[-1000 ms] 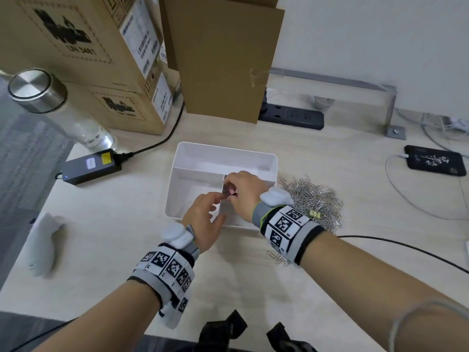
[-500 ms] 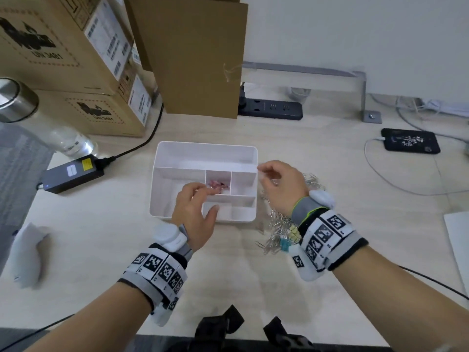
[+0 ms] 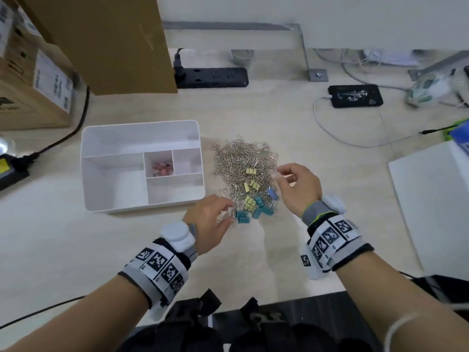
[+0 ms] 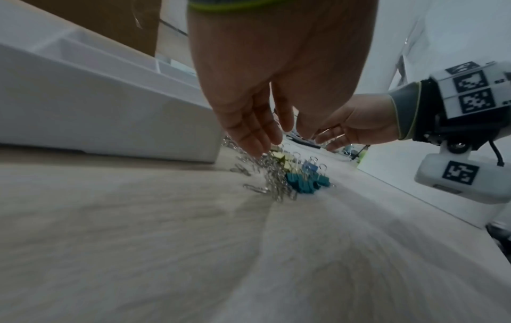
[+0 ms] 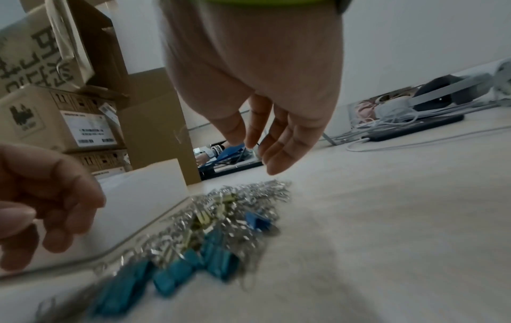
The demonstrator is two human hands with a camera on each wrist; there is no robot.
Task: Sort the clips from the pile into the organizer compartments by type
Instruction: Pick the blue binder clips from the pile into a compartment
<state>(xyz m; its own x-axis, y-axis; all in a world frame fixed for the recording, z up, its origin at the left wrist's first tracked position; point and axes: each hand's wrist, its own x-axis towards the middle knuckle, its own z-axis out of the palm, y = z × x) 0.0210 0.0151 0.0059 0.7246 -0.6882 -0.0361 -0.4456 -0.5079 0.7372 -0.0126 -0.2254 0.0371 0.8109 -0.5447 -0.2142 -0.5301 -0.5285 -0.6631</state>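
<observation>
Both hands hover loosely open and empty, left hand point(image 3: 208, 219) and right hand point(image 3: 298, 189) flanking a heap of silver paperclips and coloured binder clips point(image 3: 247, 179) beside a white plastic organizer point(image 3: 139, 133).

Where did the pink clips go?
In the head view, the pink clips lie in the small middle compartment of the white organizer, left of the clip pile.

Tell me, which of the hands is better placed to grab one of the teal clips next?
Probably the left hand: its open fingers hang right beside the teal clips at the pile's near edge, while the right hand hovers over the far side.
</observation>
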